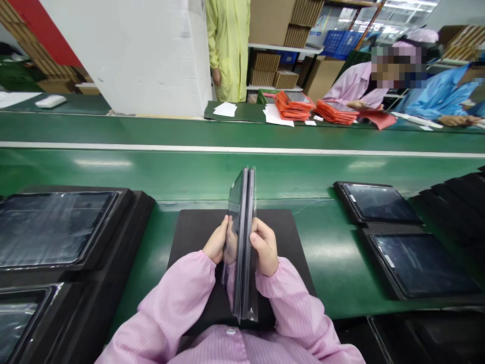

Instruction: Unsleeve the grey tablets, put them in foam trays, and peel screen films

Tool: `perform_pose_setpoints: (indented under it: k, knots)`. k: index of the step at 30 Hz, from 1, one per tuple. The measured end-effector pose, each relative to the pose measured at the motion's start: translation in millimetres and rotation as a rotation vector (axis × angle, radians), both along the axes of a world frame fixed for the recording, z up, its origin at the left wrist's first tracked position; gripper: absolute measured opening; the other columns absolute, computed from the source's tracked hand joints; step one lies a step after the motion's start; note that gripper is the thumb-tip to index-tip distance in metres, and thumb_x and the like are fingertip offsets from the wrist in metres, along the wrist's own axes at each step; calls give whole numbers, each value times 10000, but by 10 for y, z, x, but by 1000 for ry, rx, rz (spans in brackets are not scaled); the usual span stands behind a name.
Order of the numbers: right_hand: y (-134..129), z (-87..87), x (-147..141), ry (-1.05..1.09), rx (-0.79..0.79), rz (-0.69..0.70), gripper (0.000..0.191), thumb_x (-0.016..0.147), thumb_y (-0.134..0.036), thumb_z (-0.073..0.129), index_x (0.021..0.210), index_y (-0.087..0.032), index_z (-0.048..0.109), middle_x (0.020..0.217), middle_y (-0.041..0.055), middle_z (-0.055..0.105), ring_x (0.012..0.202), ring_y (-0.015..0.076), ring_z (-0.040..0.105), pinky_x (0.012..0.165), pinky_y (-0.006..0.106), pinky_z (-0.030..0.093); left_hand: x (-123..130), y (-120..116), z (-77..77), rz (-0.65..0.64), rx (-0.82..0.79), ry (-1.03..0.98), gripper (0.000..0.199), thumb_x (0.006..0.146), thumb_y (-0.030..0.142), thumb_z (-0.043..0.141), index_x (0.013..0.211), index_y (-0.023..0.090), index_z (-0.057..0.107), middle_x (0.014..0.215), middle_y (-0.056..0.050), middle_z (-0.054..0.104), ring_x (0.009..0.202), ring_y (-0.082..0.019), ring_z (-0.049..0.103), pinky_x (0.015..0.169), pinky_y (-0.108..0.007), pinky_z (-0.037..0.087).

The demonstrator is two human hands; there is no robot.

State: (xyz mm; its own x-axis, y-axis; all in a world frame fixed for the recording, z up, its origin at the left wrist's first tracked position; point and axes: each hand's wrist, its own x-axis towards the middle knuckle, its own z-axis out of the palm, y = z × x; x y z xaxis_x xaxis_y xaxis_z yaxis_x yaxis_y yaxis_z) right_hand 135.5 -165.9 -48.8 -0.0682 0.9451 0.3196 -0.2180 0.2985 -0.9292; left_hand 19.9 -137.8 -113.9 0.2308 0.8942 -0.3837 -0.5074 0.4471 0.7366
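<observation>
Two thin grey tablets [242,242] in clear film stand on edge, side by side, above a black foam pad [197,232] on the green bench. My left hand [217,241] presses on the left tablet's glossy screen side, fingers partly hidden by it. On the other side, my right hand [264,246] grips the right tablet, its thumb near the edge and its fingers bent against the film. Both hands together hold the pair upright, long edges facing me.
Black foam trays with film-covered tablets lie at the left [56,227] and right [424,263]. Black foam pieces [454,207] are stacked far right. Across the green bench [170,172] are orange packets [291,106], a white panel [144,55] and several people.
</observation>
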Motion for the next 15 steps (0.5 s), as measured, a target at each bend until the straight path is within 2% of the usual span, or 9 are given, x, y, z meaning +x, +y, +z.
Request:
perform_pose_setpoints:
  k: [4,11,15]
  knots:
    - [-15,-32,7,-6,20,-3,418,812,-490,617,604,-223,372,563,-56,347,518,113,312,505,258,286,-10,-6,-13,-8,6,24,538,736,691,675,770,155,675,634,-22,610,700,-186,601,678,-303,471]
    - [-30,-25,28,-35,48,-25,456,791,-536,626,565,-223,383,530,-55,349,501,112,284,509,271,284,-13,-13,-41,13,23,71,608,677,743,680,858,162,680,593,24,552,641,-151,547,670,-287,445]
    - [-24,-36,32,-35,56,-37,469,786,-557,627,562,-224,384,529,-53,353,493,113,290,502,273,283,-16,-22,-38,8,32,82,605,688,758,654,787,162,664,588,15,559,632,-154,548,636,-287,433]
